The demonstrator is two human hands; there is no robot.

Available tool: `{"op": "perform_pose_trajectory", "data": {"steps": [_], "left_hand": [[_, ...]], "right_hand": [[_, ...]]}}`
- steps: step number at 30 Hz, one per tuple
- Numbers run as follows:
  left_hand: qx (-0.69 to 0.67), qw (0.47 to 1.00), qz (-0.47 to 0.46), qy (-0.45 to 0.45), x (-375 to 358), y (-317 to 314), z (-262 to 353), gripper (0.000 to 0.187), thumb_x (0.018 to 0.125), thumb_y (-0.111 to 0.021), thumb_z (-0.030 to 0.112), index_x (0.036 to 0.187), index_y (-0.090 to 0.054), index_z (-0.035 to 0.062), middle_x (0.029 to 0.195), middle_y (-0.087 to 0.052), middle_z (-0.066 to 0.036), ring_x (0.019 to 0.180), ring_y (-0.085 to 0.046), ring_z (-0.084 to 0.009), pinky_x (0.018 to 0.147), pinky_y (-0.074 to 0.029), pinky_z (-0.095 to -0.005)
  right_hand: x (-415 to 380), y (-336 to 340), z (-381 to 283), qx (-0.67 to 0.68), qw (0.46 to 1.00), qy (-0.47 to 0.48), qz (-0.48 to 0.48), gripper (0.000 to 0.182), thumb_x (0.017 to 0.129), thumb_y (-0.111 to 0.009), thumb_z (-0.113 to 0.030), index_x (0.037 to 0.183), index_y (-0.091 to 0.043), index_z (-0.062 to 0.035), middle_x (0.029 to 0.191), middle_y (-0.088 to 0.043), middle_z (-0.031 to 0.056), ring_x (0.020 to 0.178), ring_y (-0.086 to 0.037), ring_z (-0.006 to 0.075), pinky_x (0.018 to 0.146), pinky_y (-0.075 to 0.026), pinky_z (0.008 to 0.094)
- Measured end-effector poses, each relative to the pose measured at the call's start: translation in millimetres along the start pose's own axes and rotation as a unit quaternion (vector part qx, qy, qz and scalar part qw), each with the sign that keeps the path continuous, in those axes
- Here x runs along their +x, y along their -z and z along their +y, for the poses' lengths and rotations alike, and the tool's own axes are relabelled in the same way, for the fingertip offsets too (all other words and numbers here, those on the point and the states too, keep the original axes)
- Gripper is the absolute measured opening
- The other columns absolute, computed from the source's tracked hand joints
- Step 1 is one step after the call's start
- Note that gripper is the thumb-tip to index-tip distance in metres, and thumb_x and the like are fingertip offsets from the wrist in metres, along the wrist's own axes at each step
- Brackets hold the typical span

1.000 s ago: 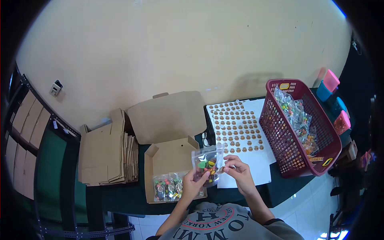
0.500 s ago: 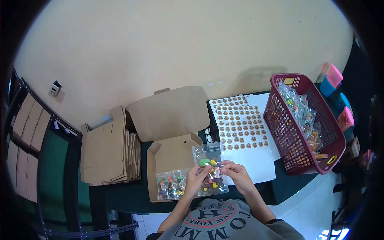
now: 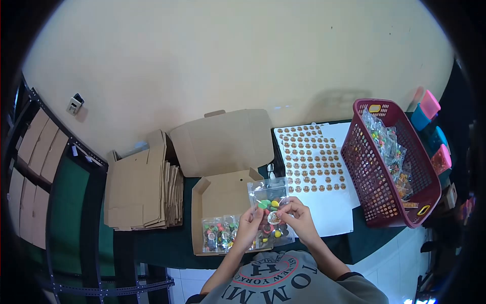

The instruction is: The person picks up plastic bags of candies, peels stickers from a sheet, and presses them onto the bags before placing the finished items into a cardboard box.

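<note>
A clear zip bag point(image 3: 267, 189) of colourful candies is held upright in front of my chest, over the right edge of an open cardboard box point(image 3: 223, 195). My left hand point(image 3: 247, 229) is closed on the bag's left side, thumb across its front. A round sticker point(image 3: 274, 218) lies against the middle of the bag's front. My right hand point(image 3: 302, 221) is closed, with its thumb and finger pinched at the sticker's right edge. More filled candy bags point(image 3: 218, 234) lie in the near part of the box, partly hidden by my left arm.
Folded cardboard boxes point(image 3: 134, 190) are stacked at the left. Behind my right hand lies a white sheet point(image 3: 324, 213) with rows of round stickers. A maroon basket point(image 3: 367, 167) with candy bags stands at the right, beside coloured plastic containers point(image 3: 421, 117).
The sticker, earlier tilted at my right fingertips, now shows its face flat against the bag. The whole scene has shifted slightly to the right in view.
</note>
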State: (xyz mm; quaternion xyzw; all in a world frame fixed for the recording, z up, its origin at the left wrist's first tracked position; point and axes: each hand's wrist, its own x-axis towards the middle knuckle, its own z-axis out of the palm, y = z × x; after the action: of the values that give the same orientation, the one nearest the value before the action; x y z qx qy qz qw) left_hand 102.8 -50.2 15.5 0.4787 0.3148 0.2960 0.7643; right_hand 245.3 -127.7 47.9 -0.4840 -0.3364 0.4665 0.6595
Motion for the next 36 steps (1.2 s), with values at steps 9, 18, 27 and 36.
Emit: {"op": "perform_pose_trajectory", "data": {"steps": [9,18,27,36], "left_hand": [[-0.041,0.999,0.017,-0.028,-6.4,-5.3,-1.1,0.037,0.092,-0.041,0.031,0.115,-0.046,0.0027,0.095,-0.057,-0.006,0.074,-0.059,-0.0107,0.06,-0.048,-0.0208],[-0.073,0.997,0.033,0.021,-4.9,1.5,2.7,0.039,0.094,-0.032,0.035,0.116,-0.045,0.0056,0.092,-0.056,-0.003,0.069,-0.057,-0.0084,0.057,-0.047,-0.0196],[-0.044,0.999,0.01,0.009,-7.6,-6.0,5.1,0.037,0.091,-0.043,0.025,0.121,-0.039,0.0038,0.095,-0.054,-0.002,0.072,-0.055,-0.0061,0.058,-0.044,-0.0164],[-0.048,0.999,0.024,-0.011,-11.5,-11.4,8.9,0.041,0.087,-0.052,0.012,0.124,-0.035,0.0025,0.098,-0.054,-0.004,0.071,-0.053,-0.0056,0.06,-0.044,-0.0173]], "right_hand": [[1.4,-5.7,0.4,-0.052,0.998,0.033,0.012,0.007,0.077,-0.06,-0.003,0.077,-0.06,0.0033,0.1,-0.047,0.0078,0.081,-0.052,0.0094,0.064,-0.044,0.0195],[1.7,-6.8,2.9,-0.027,0.999,0.033,0.007,0.005,0.077,-0.06,-0.002,0.078,-0.059,0.0035,0.108,-0.041,0.0095,0.079,-0.054,0.0102,0.067,-0.046,0.0209],[1.7,-3.6,5.4,-0.065,0.997,0.039,0.017,0.005,0.075,-0.062,-0.002,0.076,-0.06,0.0027,0.108,-0.042,0.0084,0.081,-0.053,0.0083,0.069,-0.044,0.0196],[2.0,-4.7,5.5,-0.053,0.997,0.039,0.026,0.006,0.074,-0.063,-0.003,0.076,-0.06,0.0021,0.108,-0.042,0.0083,0.081,-0.052,0.0082,0.068,-0.043,0.0194]]}}
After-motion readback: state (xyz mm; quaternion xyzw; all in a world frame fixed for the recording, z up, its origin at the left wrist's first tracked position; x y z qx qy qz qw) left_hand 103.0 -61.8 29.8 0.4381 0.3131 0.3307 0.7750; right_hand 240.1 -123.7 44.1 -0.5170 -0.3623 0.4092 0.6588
